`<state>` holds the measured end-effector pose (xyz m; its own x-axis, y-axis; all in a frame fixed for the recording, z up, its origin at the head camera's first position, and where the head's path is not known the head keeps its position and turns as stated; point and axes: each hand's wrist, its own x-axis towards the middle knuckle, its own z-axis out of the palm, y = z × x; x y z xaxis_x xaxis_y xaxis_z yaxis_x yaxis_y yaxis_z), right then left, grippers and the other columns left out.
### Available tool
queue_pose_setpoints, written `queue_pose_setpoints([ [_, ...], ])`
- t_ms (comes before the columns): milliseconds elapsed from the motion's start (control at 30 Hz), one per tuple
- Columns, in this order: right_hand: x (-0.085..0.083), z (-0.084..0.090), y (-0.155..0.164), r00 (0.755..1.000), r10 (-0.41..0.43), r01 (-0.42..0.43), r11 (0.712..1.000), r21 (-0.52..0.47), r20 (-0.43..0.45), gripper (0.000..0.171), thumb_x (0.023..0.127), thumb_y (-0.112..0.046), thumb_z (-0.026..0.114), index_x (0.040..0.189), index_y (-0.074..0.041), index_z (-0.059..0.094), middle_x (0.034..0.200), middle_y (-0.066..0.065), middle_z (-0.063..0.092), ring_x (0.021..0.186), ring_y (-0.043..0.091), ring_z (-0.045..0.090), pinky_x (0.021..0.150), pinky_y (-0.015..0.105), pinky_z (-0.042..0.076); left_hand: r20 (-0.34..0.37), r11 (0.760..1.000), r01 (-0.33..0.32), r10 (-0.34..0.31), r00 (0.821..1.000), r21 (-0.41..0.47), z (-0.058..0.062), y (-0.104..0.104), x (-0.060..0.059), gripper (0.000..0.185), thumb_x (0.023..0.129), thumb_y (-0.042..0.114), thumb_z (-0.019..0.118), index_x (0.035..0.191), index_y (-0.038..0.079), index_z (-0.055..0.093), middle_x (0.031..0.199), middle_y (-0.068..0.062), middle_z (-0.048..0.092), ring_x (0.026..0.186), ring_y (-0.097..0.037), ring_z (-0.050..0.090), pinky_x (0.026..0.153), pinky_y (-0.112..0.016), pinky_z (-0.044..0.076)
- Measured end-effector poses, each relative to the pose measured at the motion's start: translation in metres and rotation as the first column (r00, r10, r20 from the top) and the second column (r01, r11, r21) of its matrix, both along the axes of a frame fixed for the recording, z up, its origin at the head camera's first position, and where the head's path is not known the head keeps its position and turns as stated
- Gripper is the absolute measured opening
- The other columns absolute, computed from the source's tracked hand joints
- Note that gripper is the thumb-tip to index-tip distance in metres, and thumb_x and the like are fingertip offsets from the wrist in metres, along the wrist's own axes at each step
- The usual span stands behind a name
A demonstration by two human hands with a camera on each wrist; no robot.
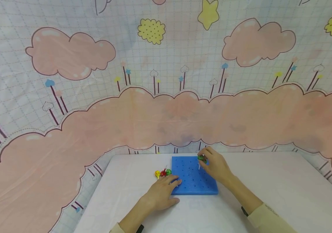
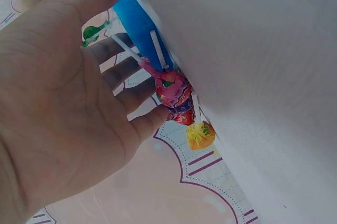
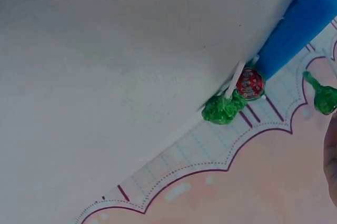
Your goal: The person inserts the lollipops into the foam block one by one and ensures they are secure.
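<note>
A blue foam board (image 1: 187,181) dotted with small holes lies flat on the white table. Over its back right corner, my right hand (image 1: 216,165) pinches a green-wrapped lollipop (image 1: 200,158), its white stick pointing down toward the board. My left hand (image 1: 162,191) rests at the board's left edge, fingers extended onto it and thumb spread toward the front. Just beyond those fingers lie a yellow lollipop (image 1: 157,174), a red lollipop (image 1: 163,173) and a green lollipop (image 1: 169,171). In the left wrist view the palm (image 2: 68,92) faces the camera, holding nothing.
Beside the board in the right wrist view lie another green lollipop (image 3: 218,111) and one with a red-and-green wrapper (image 3: 250,83); the right hand hides that spot from the head camera. A patterned curtain (image 1: 166,119) hangs behind the table (image 1: 271,181).
</note>
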<state>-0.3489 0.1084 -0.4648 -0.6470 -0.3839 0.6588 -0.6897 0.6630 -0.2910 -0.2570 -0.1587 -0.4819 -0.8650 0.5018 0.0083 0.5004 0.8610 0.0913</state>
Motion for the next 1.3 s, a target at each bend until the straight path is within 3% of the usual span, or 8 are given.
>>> queue_pose_setpoints([
  [1300,-0.0008,-0.0007,-0.0059,1.000,-0.021,0.021,0.999,0.047,0.000,0.027,0.085,-0.005,0.086,0.107,-0.011,0.073,0.111,0.003,0.068,0.093,0.018,0.071,0.082,0.034,0.064,-0.007,1.000,0.009,-0.009,1.000,-0.007,-0.0024,-0.0012,-0.0021,0.070,0.096,0.052,0.071,0.156,0.025,0.050,0.163,0.000,0.043,0.153,-0.024,0.037,0.124,-0.051,0.032],
])
